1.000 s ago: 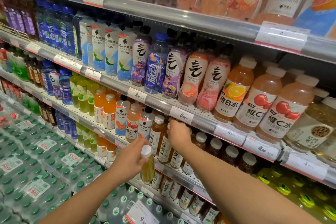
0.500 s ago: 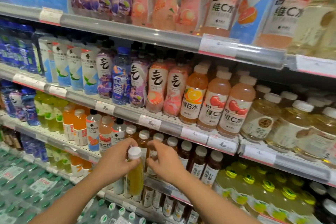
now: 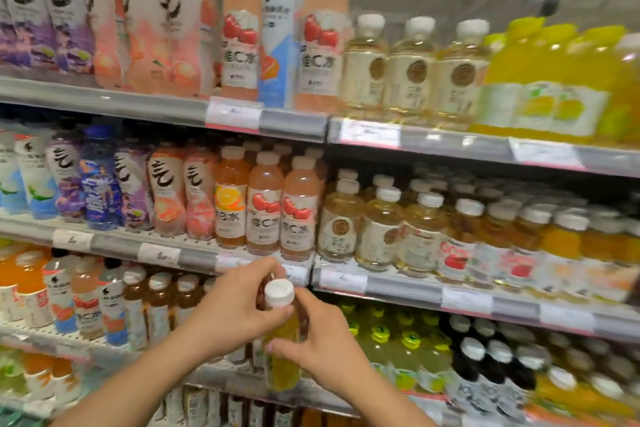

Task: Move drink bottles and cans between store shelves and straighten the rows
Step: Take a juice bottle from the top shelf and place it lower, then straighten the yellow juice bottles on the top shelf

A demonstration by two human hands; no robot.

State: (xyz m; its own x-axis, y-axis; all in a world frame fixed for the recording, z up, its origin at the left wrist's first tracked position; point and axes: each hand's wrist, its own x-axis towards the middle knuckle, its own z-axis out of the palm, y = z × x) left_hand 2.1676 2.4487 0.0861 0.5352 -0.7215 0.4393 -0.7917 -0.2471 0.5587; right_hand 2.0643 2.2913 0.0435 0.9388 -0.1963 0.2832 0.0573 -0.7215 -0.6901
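Right now: a person stands close to the drink shelves with one bottle held out in front of the rows, low in the centre of the frame.
Bottle: the yellow bottle (image 3: 282,354) with a white cap (image 3: 279,293) is upright, off any shelf, in front of the shelf edge.
Left hand: the left hand (image 3: 235,308) is wrapped round the bottle's neck and shoulder, fingers curled just under the cap.
Right hand: the right hand (image 3: 322,340) grasps the body from the other side, thumb across the front.
Likely home: the pale yellow bottles (image 3: 381,229) with white caps, right of centre on the middle shelf (image 3: 408,288), look the nearest match; motion blur stops me being sure.
Other candidates: the bright yellow bottles (image 3: 554,80) at upper right and the green-capped row (image 3: 381,336) at lower right look different.
Doing it well: I would read the label against the price strip before committing, keep the bottle upright, and let one hand carry while the other nudges neighbours aside.
Risk: packed rows; a careless push could topple the front bottles.
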